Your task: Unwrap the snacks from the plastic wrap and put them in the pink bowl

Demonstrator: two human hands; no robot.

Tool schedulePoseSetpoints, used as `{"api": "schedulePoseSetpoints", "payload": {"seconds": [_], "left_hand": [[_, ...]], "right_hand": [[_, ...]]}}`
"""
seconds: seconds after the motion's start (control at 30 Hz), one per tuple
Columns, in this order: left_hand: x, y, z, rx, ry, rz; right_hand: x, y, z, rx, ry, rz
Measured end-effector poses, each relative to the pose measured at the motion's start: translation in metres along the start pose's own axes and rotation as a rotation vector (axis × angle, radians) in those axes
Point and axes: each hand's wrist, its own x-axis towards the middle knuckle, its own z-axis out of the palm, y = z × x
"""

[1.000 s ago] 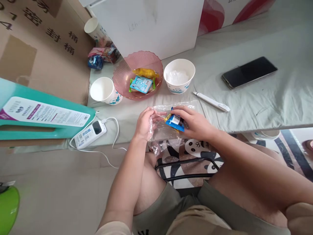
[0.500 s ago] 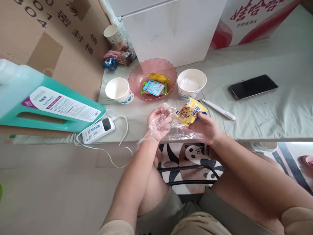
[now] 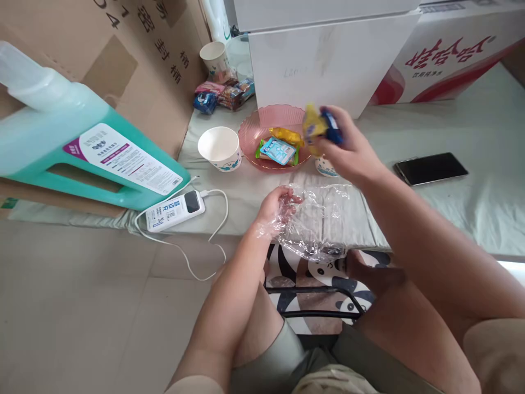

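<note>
A teal jug [image 3: 69, 137] lies left on the counter [image 3: 451, 202]. The pink bowl [image 3: 254, 131] holds packets, with a paper cup [image 3: 219, 148] just beside it. A clear bag [image 3: 320, 219] lies at the counter's edge, its mouth pinched in the left hand [image 3: 276, 210]. The right hand [image 3: 348, 150], grip closed on a yellow-blue snack [image 3: 318, 127], hovers above the bowl's right rim.

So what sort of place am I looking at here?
Probably a home or storeroom corner, not a workshop: a low cloth-covered table, stacked cardboard boxes, a detergent jug and a pink snack bowl.
</note>
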Motion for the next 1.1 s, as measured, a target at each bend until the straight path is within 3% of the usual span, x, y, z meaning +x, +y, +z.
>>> {"api": "schedulePoseSetpoints", "payload": {"seconds": [0.07, 0.17, 0.27, 0.33, 0.47, 0.53, 0.7, 0.83, 0.9, 1.0, 1.1], "left_hand": [[0.0, 0.0, -0.002, 0.028, -0.05, 0.002], [-0.002, 0.001, -0.005, 0.052, -0.166, 0.029], [-0.003, -0.001, -0.01, 0.083, -0.334, 0.063], [-0.003, -0.003, -0.012, 0.121, -0.448, 0.073], [-0.001, -0.004, -0.015, 0.219, -0.543, 0.076], [-0.001, 0.001, -0.016, 0.32, -0.506, 0.099], [-0.005, 0.019, -0.025, 0.687, -0.296, 0.285], [-0.002, 0.015, -0.026, 0.959, -0.171, 0.402], [0.004, 0.01, -0.023, 0.961, -0.069, 0.458], [0.012, 0.006, -0.019, 0.783, 0.096, 0.504], [0.014, 0.008, -0.017, 0.564, 0.12, 0.529]], "right_hand": [[0.007, -0.012, 0.003, -0.105, -0.057, -0.079], [-0.024, -0.016, -0.004, -0.171, -0.041, -0.081], [-0.08, 0.002, -0.018, -0.14, -0.031, 0.008], [-0.112, 0.02, -0.02, -0.093, -0.1, 0.063], [-0.138, 0.041, -0.009, 0.036, -0.164, 0.257], [-0.135, 0.042, -0.007, 0.073, -0.114, 0.346], [-0.123, 0.043, -0.024, 0.291, 0.215, 0.422], [-0.121, 0.046, -0.035, 0.46, 0.318, 0.549], [-0.121, 0.045, -0.038, 0.468, 0.331, 0.607], [-0.121, 0.045, -0.042, 0.497, 0.349, 0.641], [-0.119, 0.048, -0.045, 0.567, 0.393, 0.618]]}}
